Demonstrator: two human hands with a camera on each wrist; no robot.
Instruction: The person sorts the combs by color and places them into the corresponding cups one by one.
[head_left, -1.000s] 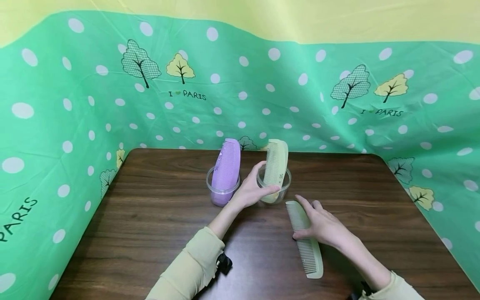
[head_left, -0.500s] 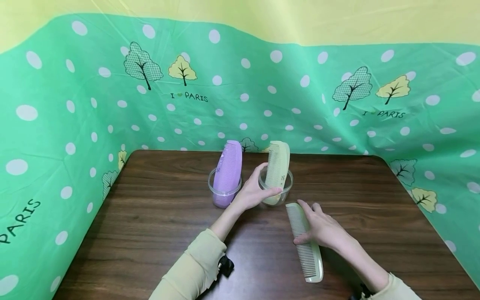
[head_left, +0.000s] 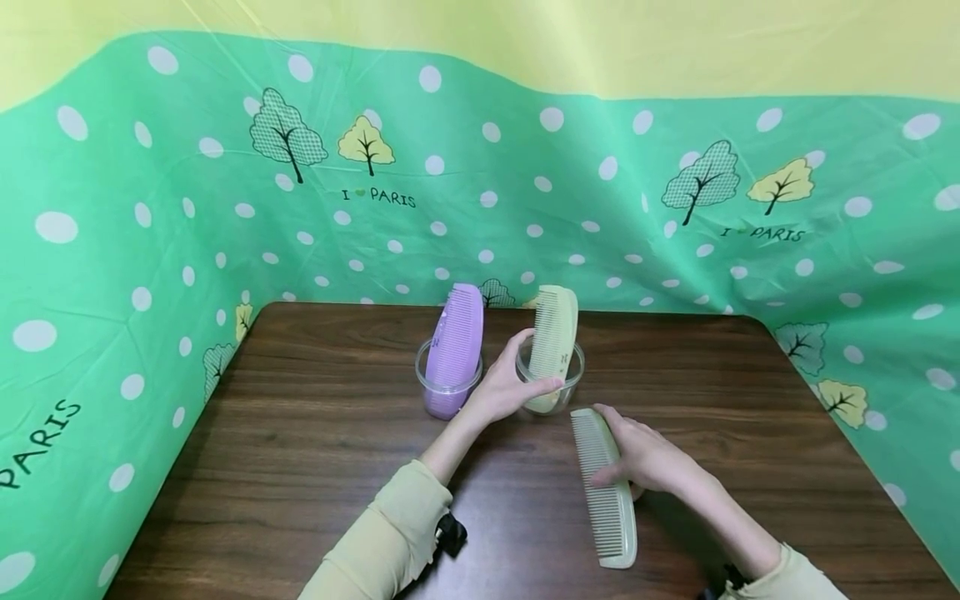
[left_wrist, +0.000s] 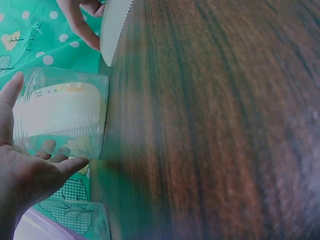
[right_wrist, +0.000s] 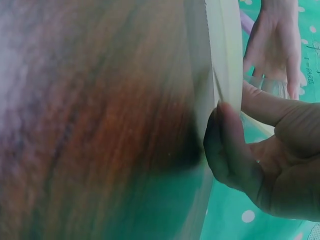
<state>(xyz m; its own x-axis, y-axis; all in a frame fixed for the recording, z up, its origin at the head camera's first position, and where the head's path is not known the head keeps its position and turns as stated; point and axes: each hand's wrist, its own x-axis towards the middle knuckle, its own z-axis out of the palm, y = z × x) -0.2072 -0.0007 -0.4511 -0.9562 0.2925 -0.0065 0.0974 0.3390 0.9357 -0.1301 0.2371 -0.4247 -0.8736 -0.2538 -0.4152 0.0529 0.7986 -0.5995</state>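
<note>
Tilting up off the table (head_left: 315,467) since a second ago, the loose comb (head_left: 603,487) is being pinched by the right hand (head_left: 648,460) while the left hand (head_left: 504,385) is cupping the clear cup (head_left: 574,367) loosely, so it is best raised slowly, teeth clear of the rim.

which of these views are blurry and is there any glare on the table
Head view: sharp, evenly lit, no glare on the table. Left wrist view: soft, table grain smeared, cup fairly clear. Right wrist view: blurriest, table and comb out of focus, dark shadow under the fingers.

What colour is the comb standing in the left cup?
Purple comb, clearest in the head view, standing in the clear cup.
</note>
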